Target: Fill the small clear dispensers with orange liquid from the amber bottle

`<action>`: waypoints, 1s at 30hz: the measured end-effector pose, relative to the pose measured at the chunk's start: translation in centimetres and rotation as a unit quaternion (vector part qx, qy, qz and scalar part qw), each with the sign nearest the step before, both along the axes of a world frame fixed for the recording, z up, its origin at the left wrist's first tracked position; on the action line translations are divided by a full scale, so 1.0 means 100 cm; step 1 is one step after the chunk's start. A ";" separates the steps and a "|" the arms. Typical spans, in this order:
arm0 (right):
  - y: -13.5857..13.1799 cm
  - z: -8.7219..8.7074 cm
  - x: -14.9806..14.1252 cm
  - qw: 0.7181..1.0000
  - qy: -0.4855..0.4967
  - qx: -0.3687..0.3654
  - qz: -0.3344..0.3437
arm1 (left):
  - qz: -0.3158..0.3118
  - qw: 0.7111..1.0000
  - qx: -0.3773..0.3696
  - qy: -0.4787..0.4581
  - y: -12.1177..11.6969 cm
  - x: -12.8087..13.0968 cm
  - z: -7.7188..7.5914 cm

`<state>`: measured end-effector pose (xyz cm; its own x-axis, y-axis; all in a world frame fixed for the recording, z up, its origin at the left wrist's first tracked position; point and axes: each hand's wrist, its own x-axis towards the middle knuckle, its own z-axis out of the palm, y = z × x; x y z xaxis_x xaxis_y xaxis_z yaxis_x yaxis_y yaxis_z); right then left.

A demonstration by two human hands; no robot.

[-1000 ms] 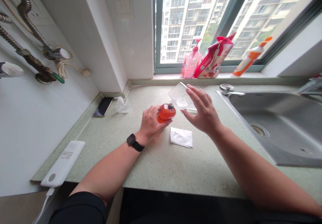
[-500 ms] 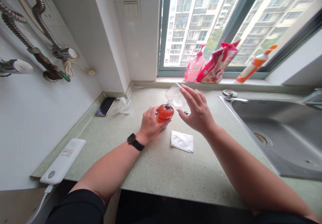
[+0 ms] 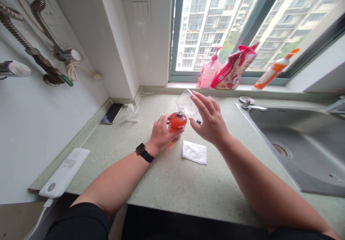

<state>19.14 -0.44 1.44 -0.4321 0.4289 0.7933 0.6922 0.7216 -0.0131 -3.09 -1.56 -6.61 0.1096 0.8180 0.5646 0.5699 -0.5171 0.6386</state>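
Note:
My left hand (image 3: 162, 132) is wrapped round a clear bottle of orange-red liquid (image 3: 178, 121). The bottle's open neck faces up, close to upright on the counter. In my right hand (image 3: 211, 119) is a clear cup (image 3: 185, 103), tilted so that its rim meets or nearly meets the bottle's mouth. Whether liquid is running between them I cannot tell. A small dark object (image 3: 199, 121) lies behind my right thumb, mostly hidden. On the counter in front of the bottle lies a folded white tissue (image 3: 194, 152).
A steel sink (image 3: 269, 161) with a faucet handle (image 3: 253, 105) is at the right. A phone (image 3: 111, 113), a crumpled clear bag (image 3: 131, 113) and a white power bank (image 3: 64, 173) lie at the left. A pump bottle (image 3: 208, 73), a red bag (image 3: 234, 69) and an orange-white bottle (image 3: 275, 71) stand on the windowsill.
The bottle has come from a tilt to nearly upright. The cup in my right hand has moved slightly left with it. The view has shifted a little.

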 end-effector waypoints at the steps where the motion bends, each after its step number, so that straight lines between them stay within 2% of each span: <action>1: 0.000 0.000 0.000 1.000 0.000 0.001 0.000 | -0.003 1.000 -0.001 -0.003 0.000 0.000 0.000; 11: -0.002 0.000 0.000 1.000 -0.007 -0.004 0.008 | 0.001 1.000 -0.001 -0.017 -0.002 0.002 -0.003; 30: -0.007 -0.001 -0.001 1.000 -0.011 -0.001 0.019 | -0.011 1.000 0.006 0.019 0.002 -0.002 -0.005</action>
